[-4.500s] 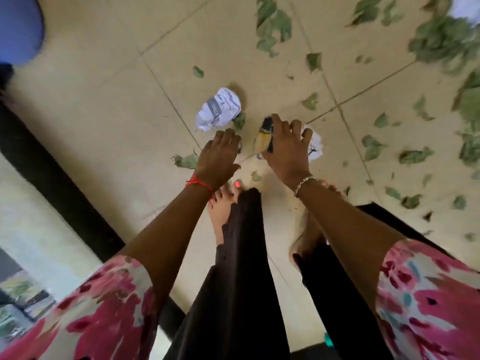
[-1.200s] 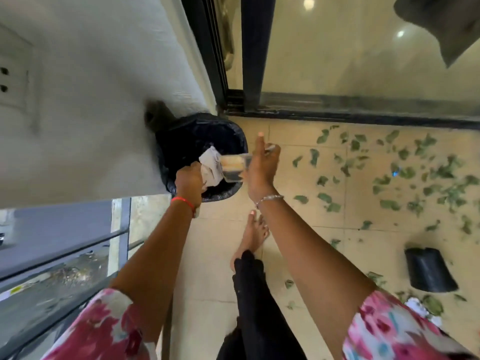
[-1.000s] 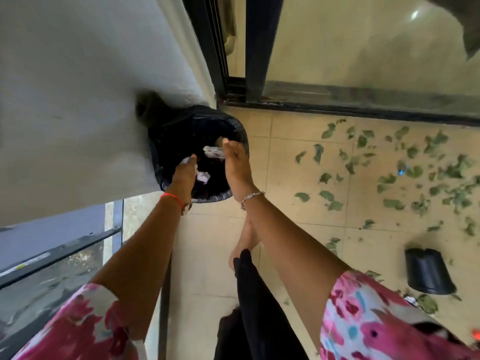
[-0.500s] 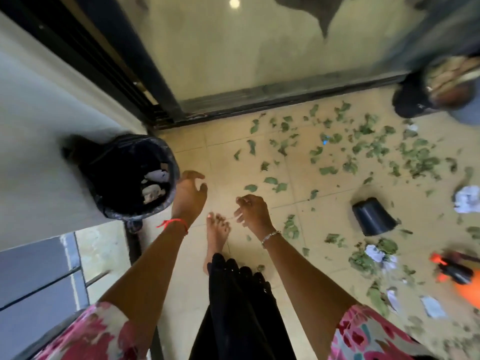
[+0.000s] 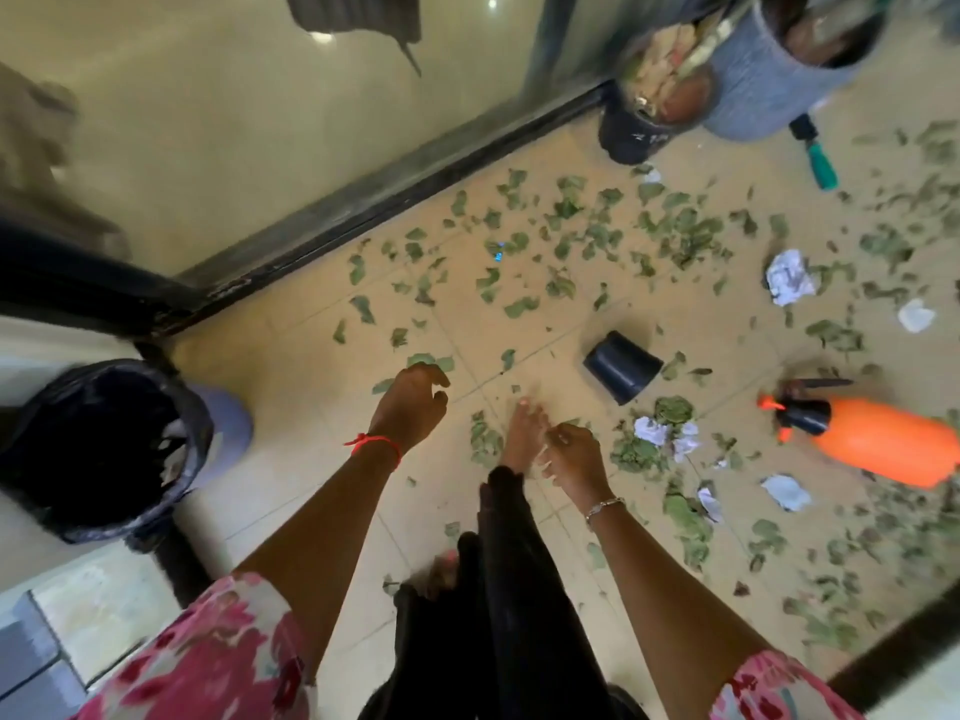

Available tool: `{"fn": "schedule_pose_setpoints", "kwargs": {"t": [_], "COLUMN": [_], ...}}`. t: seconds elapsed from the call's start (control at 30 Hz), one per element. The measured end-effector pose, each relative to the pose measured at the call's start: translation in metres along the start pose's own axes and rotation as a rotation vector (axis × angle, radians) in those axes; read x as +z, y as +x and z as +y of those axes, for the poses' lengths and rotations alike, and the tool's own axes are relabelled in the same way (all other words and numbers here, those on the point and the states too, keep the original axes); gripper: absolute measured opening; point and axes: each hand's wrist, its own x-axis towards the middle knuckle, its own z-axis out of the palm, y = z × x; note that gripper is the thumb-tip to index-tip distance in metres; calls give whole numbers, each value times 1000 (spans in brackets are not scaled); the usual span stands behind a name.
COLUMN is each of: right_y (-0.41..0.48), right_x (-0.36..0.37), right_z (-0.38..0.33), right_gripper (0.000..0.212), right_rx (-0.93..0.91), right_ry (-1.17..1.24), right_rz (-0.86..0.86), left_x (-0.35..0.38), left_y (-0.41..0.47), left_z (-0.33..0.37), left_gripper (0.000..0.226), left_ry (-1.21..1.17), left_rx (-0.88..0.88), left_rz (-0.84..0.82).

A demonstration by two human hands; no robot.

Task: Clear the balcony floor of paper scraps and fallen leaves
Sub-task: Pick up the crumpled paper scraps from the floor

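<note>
Green fallen leaves [image 5: 576, 236] lie scattered over the beige balcony tiles. Crumpled paper scraps lie among them: a large ball [image 5: 788, 278] at the right, small bits [image 5: 652, 431] near my foot, another piece [image 5: 787, 492] below the sprayer. A black-lined bin [image 5: 98, 439] at the left holds paper. My left hand [image 5: 413, 405] hangs empty with curled, spread fingers above the floor. My right hand [image 5: 571, 454] hovers lower beside my bare foot, fingers loosely bent, nothing in it.
A black plastic pot [image 5: 621, 374] lies tipped over mid-floor. An orange spray bottle [image 5: 878, 439] lies at the right. Potted plants [image 5: 660, 96] and a green-handled tool [image 5: 818, 153] stand at the back right. The sliding-door track [image 5: 395, 189] runs diagonally behind the leaves.
Both hands dropped the paper into the bin and came away empty. My view has swung right from the bin over the littered floor, and I have stepped that way.
</note>
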Motion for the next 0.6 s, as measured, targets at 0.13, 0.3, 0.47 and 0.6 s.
{"fn": "schedule_pose_setpoints", "kwargs": {"t": [0.13,0.3,0.47,0.6], "right_y": [61,92,138,181], "right_x": [-39,-56,-79,-87], "right_z": [2,-25,-40,-46], "right_gripper": [25,25,27,23], "right_rx": [95,49,49,79], "right_ry": [102,144,202,305], "right_rz": [-2,-26,-44,-32], "left_x": [29,35,48,64], "left_y": [66,93,139,191], "left_z": [50,55,66,73], "left_gripper": [24,26,26,44], "left_ry": [3,82,79,260], "left_rx": [-72,-108,-140,-153], "left_rz": [-150,-198,-173,-323]}}
